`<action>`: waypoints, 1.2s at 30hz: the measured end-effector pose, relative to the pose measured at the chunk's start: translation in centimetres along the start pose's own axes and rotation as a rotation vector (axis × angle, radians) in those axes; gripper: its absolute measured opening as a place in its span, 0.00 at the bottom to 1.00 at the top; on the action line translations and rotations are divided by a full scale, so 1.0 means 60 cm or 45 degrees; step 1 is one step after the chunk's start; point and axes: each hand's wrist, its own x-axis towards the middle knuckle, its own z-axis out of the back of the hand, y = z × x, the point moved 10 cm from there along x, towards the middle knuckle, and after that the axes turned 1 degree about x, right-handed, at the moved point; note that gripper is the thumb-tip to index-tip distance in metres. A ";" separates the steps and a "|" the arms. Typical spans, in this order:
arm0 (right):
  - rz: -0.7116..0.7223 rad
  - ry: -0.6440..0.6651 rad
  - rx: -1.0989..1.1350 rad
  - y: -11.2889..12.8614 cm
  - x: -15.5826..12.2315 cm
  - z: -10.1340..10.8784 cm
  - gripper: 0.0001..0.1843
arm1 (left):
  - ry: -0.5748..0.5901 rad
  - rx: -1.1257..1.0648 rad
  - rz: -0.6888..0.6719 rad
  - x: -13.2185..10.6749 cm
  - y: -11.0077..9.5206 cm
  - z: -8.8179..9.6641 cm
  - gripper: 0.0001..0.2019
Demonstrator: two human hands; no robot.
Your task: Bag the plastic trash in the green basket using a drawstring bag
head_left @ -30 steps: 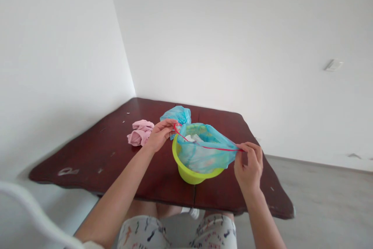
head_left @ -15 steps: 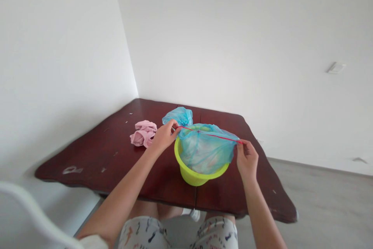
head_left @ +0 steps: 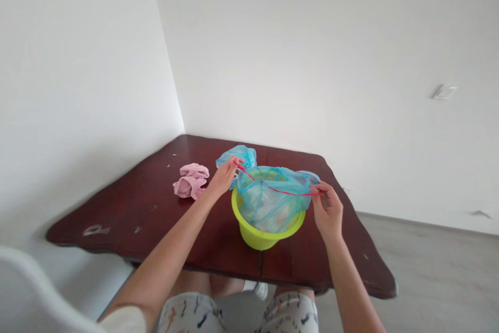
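White walls meet in a corner behind the dark red-brown table [head_left: 156, 218], and grey floor shows off to your right. On the table near its front edge stands a lime-green basket [head_left: 259, 234], lined with a thin blue bag [head_left: 268, 203] whose top rises above the rim.

Both your forearms reach forward over the table edge, one on each side of the basket. Your left hand [head_left: 224, 177] is at the bag's far-left corner with the wrist bent inward, fingers pinched on one end of the red drawstring [head_left: 280, 190]. Your right hand [head_left: 327, 208] sits just beside the basket's right rim, palm turned toward the bag, thumb and fingertips closed on the string's other end.

Half a second ago the string ran as a tight straight line between your hands and the bag's mouth was drawn nearly flat. Now it dips in a shallow V, the plastic has puffed up, and some of the basket's far rim shows through the loosened mouth. Your hands have hardly shifted; the left has crept slightly up and inward.

A second crumpled blue bag [head_left: 238, 153] lies just behind your left hand, and a pink cloth [head_left: 190, 180] is bunched on the table to its left. Part of a white chair [head_left: 27, 291] fills the lower left corner.
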 end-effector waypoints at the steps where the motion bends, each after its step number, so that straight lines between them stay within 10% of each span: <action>1: 0.031 -0.028 -0.007 0.007 -0.003 0.009 0.24 | -0.014 -0.001 -0.013 -0.001 -0.005 0.007 0.33; 9: 0.112 -0.301 -0.135 0.031 -0.024 0.073 0.23 | 0.043 -0.122 0.033 -0.006 -0.002 0.021 0.33; 18: -0.172 0.057 0.050 -0.041 -0.007 -0.009 0.32 | 0.188 -0.284 0.179 0.020 0.039 -0.037 0.48; 36: -0.193 0.127 0.404 -0.043 0.025 -0.076 0.39 | 0.273 -0.409 -0.299 0.052 -0.048 -0.102 0.44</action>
